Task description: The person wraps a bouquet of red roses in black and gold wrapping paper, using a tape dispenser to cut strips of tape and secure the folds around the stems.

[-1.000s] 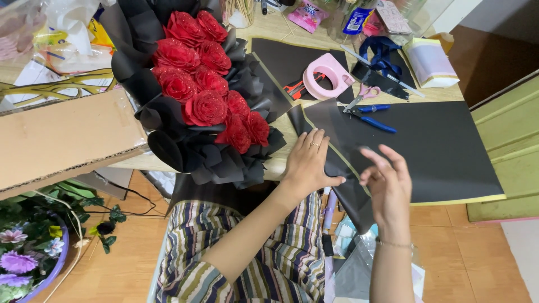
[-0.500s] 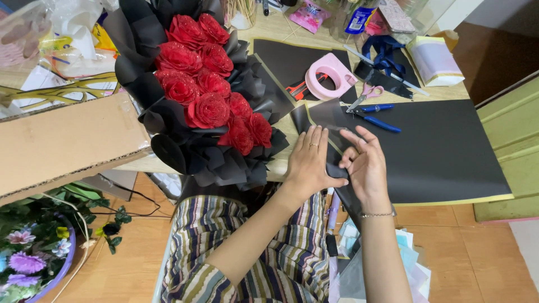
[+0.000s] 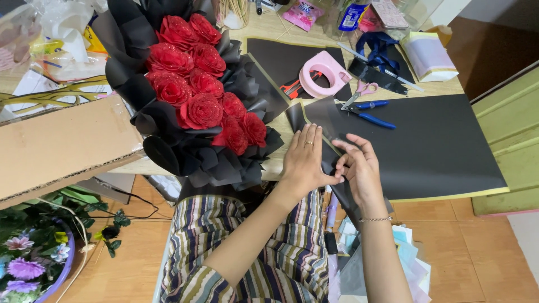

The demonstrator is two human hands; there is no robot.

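At the table edge, both hands work one black sheet (image 3: 426,146) w/ a thin gold border. Left hand (image 3: 305,160) lies flat on the sheet's near corner, fingers together & stretched out, one ring on it, pressing the paper down. Right hand (image 3: 359,168) sits just beside it, touching; its fingers curl in & pinch the sheet's folded edge. One bracelet on the right wrist. The sheet lies on the table (image 3: 281,33) at right, its near corner hanging over the edge toward the lap.

Left of the hands: one bouquet (image 3: 196,101), approx. 9 red glitter roses in black wrap, lying tilted w/ stems toward the person.

Behind the sheet: 1 pink tape dispenser (image 3: 325,73), 1 pr blue-handled pliers (image 3: 368,115), 1 pr pink scissors (image 3: 362,91), 1 blue ribbon (image 3: 379,47), 1 white pad (image 3: 429,56). A 2nd black sheet (image 3: 281,59) lies under the dispenser.

Far left: 1 cardboard piece (image 3: 62,146). On the floor below, 1 purple tub of flowers (image 3: 33,258).
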